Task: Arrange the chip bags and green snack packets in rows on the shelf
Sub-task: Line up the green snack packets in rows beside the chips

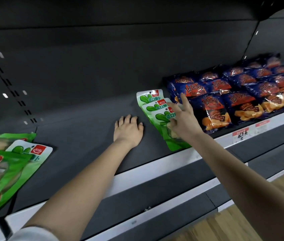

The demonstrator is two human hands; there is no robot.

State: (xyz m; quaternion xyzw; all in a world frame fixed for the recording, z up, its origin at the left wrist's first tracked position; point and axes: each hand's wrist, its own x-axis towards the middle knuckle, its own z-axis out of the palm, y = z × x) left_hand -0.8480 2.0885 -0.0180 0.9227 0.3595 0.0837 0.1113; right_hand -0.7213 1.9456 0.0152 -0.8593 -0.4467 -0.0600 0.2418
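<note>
Three green snack packets [152, 108] lie overlapped in a row running front to back on the dark shelf [85, 129]. My right hand [181, 117] hovers over the nearest packet with fingers spread, its fingertips touching the packets. My left hand [128, 130] rests flat on the bare shelf just left of that row. Dark blue chip bags [212, 110] lie in several rows to the right of the green packets, reaching toward the back. A loose pile of green packets [12, 164] lies at the shelf's left end.
The shelf's white front rail [155, 167] carries price tags [240, 135] below the chip bags. A lower shelf [155, 206] juts out beneath. Wooden floor [242, 223] shows at the lower right. The slotted back panel [15, 94] rises behind.
</note>
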